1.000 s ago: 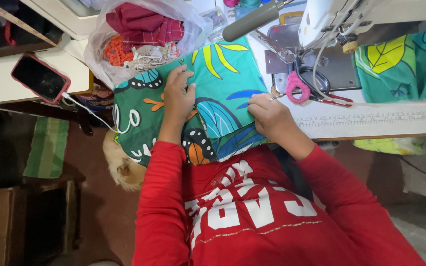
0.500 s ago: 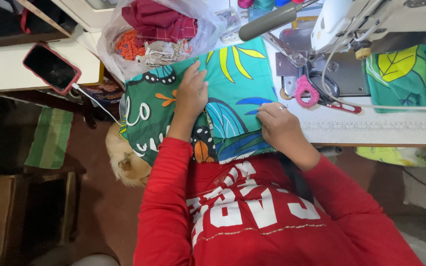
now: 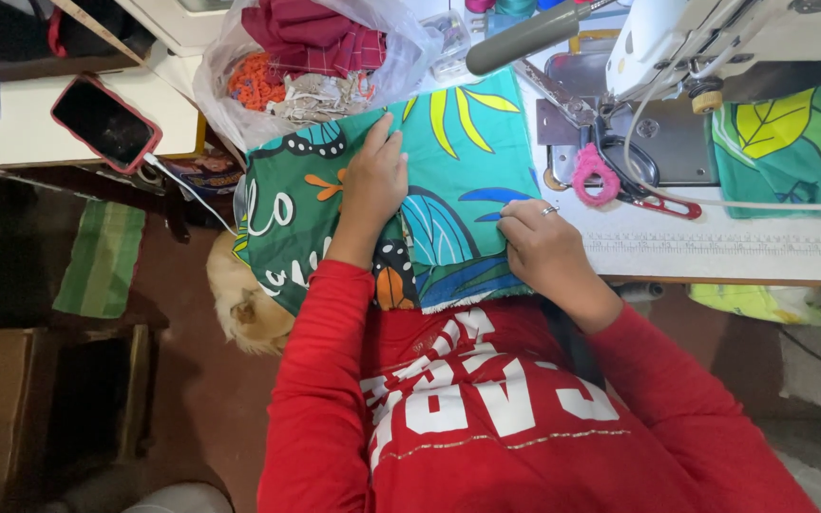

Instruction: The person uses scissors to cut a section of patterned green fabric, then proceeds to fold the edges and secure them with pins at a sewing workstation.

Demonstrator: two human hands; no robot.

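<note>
A teal and green printed fabric (image 3: pixel 458 142) with leaf shapes lies over the near edge of the white sewing table (image 3: pixel 715 256). My left hand (image 3: pixel 372 180) rests flat on its left half, fingers together and pointing away from me. My right hand (image 3: pixel 544 247), with a ring on one finger, has its fingers curled on the fabric's right edge, close to my red-sleeved body. The fabric's frayed near edge hangs over my lap.
A sewing machine (image 3: pixel 715 38) stands at the back right, pink-handled scissors (image 3: pixel 601 176) beside its plate. More leafy green fabric (image 3: pixel 781 142) lies further right. A plastic bag of cloth scraps (image 3: pixel 306 57) and a red-cased phone (image 3: pixel 105 122) sit left. A light furry animal (image 3: pixel 249 304) lies below.
Both hands have stayed on the fabric. The left hand has slid a little to the right across it, and the right hand has drawn slightly nearer to me.
</note>
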